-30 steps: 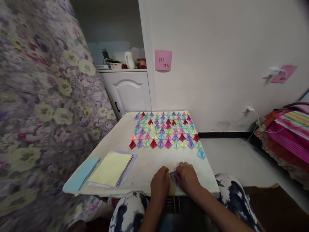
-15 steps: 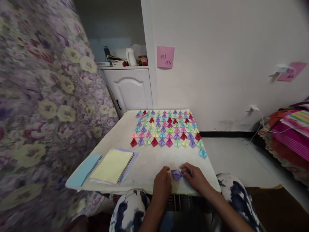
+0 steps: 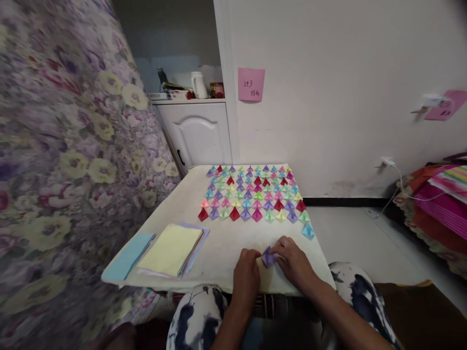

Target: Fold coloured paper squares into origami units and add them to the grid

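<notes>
A small purple folded paper piece [image 3: 268,258] is between my two hands near the front edge of the table. My right hand [image 3: 295,262] pinches it at its right side with thumb and fingers. At its left corner, the closed fingertips of my left hand [image 3: 247,270] grip it. Beyond my hands, rows of folded paper pieces [image 3: 257,215] in many colours cover the back right part of the table. One blue folded piece [image 3: 308,231] lies apart from the rows, by the right edge.
A stack of yellow and other coloured paper sheets [image 3: 171,249] lies at the left, beside a blue paper stack [image 3: 130,253]. The pale tabletop [image 3: 171,194] borders a floral curtain [image 3: 91,146]. A white cabinet [image 3: 202,131] stands behind. Bedding [image 3: 438,209] is at the far right.
My fingers have closed on the purple folded paper from both sides. It has turned and tipped up slightly. My right hand has shifted a little forward.
</notes>
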The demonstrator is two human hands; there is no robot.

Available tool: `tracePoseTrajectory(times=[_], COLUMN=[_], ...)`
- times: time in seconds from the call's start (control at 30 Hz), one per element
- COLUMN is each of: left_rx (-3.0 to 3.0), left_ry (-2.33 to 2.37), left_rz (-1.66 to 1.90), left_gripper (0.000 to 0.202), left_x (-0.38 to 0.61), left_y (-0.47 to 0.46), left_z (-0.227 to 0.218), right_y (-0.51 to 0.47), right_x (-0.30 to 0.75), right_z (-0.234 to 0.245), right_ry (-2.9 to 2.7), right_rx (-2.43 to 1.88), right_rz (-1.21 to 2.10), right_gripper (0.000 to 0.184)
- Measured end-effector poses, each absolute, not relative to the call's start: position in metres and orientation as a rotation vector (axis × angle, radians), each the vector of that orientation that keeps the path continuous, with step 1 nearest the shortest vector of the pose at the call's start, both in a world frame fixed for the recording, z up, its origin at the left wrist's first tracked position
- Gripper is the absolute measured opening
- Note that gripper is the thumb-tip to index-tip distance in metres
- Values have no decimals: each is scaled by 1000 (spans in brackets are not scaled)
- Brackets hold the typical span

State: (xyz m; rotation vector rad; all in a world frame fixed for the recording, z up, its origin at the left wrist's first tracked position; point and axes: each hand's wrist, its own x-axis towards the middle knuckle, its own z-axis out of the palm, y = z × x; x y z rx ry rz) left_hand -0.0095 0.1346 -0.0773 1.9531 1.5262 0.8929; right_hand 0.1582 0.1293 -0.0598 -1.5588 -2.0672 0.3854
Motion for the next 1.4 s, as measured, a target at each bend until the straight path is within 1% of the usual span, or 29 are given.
tracePoseTrajectory(times=[0.07,0.27,0.4,0.6,0.77,0.87,1.0,1.27,1.37,1.4], left_rx=[1965,1944,1953,1962,1946,1948,1958,1940,1932,1934], left_ry=[1509,1507,1524,1506,1500,1520,1533,1593,1601,1597], left_rz=[881,871,825,790,914,878,827,877,886,883], left_gripper=[30,32,33,34,37,34,30,26,24,24], left_x=[-7,-5,-6,-7,-10,-9,-8,-5,-6,-7], left_y=[132,132,133,133,136,139,140,140,141,141], left_z=[-78,-79,-81,-81,-76,-77,-79,-79,-78,-77], right_y=[138,162,170,171,168,166,165,164,165,166], right_x=[154,153,159,161,154,148,142,142,153,159], right_z=[-52,-45,-46,-49,-57,-66,-71,-67,-61,-59], right_ry=[-2232,-2548,-2630,-2626,-2467,-2400,-2382,-2316,-2232,-2193], right_rx=[-1484,-1238,-1183,-1240,-1503,-1626,-1681,-1649,-1592,-1573], right_rz=[351,313,316,279,177,157,158,293,398,427], right_gripper=[22,8,11,15,21,20,18,17,6,10])
